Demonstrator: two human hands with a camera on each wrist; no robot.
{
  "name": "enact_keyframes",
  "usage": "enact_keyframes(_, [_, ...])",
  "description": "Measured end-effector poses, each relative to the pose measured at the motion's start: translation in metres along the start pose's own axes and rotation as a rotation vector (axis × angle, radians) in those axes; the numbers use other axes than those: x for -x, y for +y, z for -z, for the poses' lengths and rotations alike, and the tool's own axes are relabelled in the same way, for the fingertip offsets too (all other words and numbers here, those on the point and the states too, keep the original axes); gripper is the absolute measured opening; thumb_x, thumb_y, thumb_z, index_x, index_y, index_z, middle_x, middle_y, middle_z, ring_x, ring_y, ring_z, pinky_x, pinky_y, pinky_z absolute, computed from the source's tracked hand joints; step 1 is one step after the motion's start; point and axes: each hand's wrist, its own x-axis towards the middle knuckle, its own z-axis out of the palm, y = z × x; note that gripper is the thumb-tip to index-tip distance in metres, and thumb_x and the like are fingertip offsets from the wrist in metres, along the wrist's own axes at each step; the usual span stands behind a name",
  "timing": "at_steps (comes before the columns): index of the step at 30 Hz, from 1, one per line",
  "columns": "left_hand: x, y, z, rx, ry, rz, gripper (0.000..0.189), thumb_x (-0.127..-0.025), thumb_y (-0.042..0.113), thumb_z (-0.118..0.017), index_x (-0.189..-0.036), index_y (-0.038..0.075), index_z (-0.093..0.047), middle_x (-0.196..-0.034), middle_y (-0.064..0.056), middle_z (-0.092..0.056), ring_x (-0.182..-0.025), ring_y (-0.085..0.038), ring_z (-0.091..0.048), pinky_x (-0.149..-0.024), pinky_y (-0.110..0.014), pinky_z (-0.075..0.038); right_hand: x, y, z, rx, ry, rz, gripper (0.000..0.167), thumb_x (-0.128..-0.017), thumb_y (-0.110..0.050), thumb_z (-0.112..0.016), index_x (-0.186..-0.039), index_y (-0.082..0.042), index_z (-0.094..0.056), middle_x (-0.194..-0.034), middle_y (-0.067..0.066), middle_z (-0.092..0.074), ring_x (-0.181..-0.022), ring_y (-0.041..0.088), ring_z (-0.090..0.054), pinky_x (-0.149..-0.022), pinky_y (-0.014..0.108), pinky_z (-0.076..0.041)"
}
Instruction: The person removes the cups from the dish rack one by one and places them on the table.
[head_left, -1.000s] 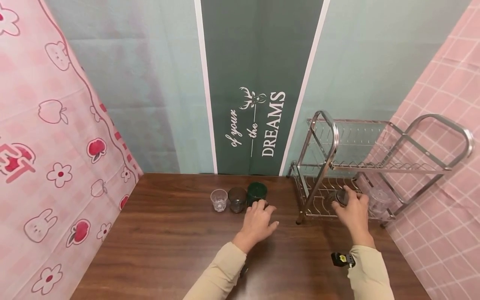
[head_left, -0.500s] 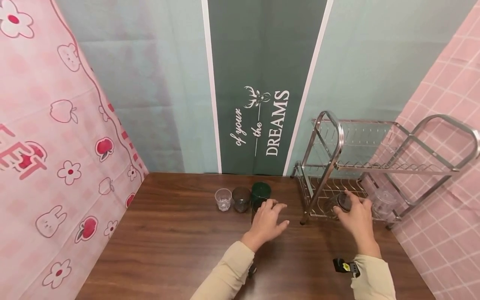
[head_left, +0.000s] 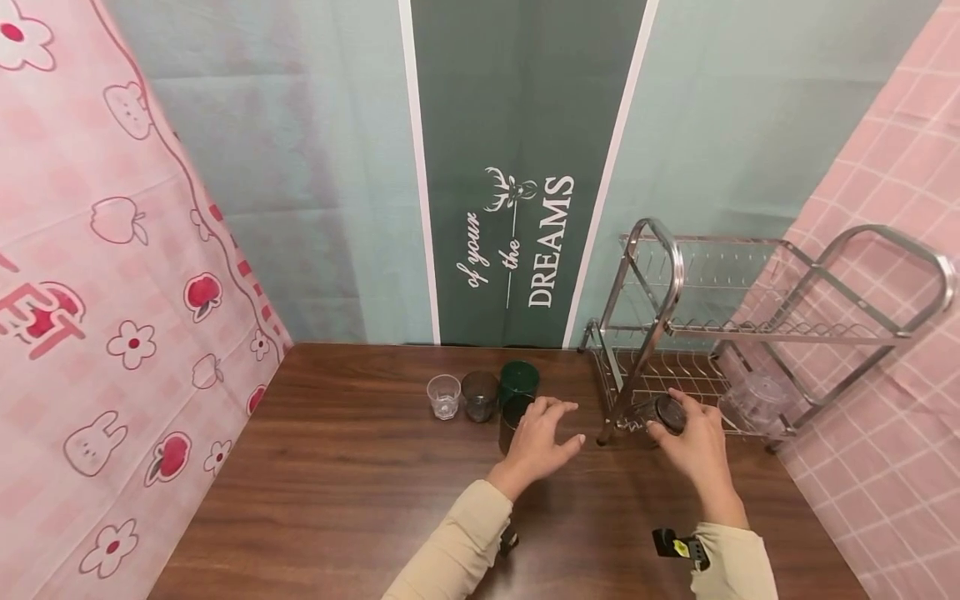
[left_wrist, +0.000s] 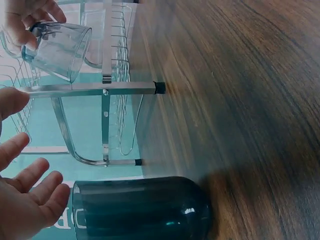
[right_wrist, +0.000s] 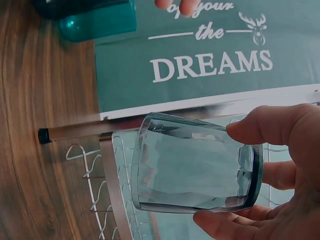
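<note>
My right hand [head_left: 697, 446] pinches a tinted clear glass [right_wrist: 192, 162] by its base, thumb on one side and fingers on the other. The glass is mouth down, above the table at the front of the dish rack's lower tier. My left hand [head_left: 534, 446] hangs with spread fingers beside a tall dark tumbler [head_left: 513, 417]. In the left wrist view those fingers lie near the rim of the dark tumbler [left_wrist: 142, 210], with nothing held. Behind it stands a green tumbler [head_left: 519, 377]. A smoky brown glass [head_left: 479, 395] and a small clear glass [head_left: 444, 397] continue the row leftward.
A two-tier metal dish rack [head_left: 660, 308] stands at the right of the wooden table [head_left: 337, 483]. Clear glassware [head_left: 759, 398] sits on its lower tier at the right. Fabric hangs behind the table and on both sides.
My right hand has drawn the tinted glass forward and left from the rack's lower tier. My left hand has shifted slightly right, and more of the dark tumbler shows.
</note>
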Motion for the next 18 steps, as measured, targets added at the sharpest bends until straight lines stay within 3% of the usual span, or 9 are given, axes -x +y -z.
enact_keyframes(8, [0.000,0.008,-0.009,0.127,0.011,-0.015,0.046,-0.082,0.028,-0.068,-0.125,0.015,-0.057,-0.114,-0.002,-0.050,-0.103,-0.013,-0.050,-0.085,-0.025,-0.042,0.008,-0.007,0.002,-0.004,0.026,0.024,0.059,-0.080,-0.013,-0.069,-0.130,0.007,-0.044,-0.114,0.039,-0.040,-0.107,0.050,-0.034,-0.076,0.060,-0.031])
enact_keyframes(18, [0.000,0.011,-0.017,0.272,-0.055,0.089,0.052,-0.082,0.030,-0.070,-0.128,0.013,-0.054,-0.117,-0.006,-0.050,-0.106,-0.017,-0.051,-0.088,-0.028,-0.042,0.017,-0.011,0.000,-0.066,0.011,0.009,0.057,-0.085,-0.022,-0.065,-0.130,0.006,-0.044,-0.111,0.036,-0.048,-0.103,0.046,-0.041,-0.075,0.057,-0.033])
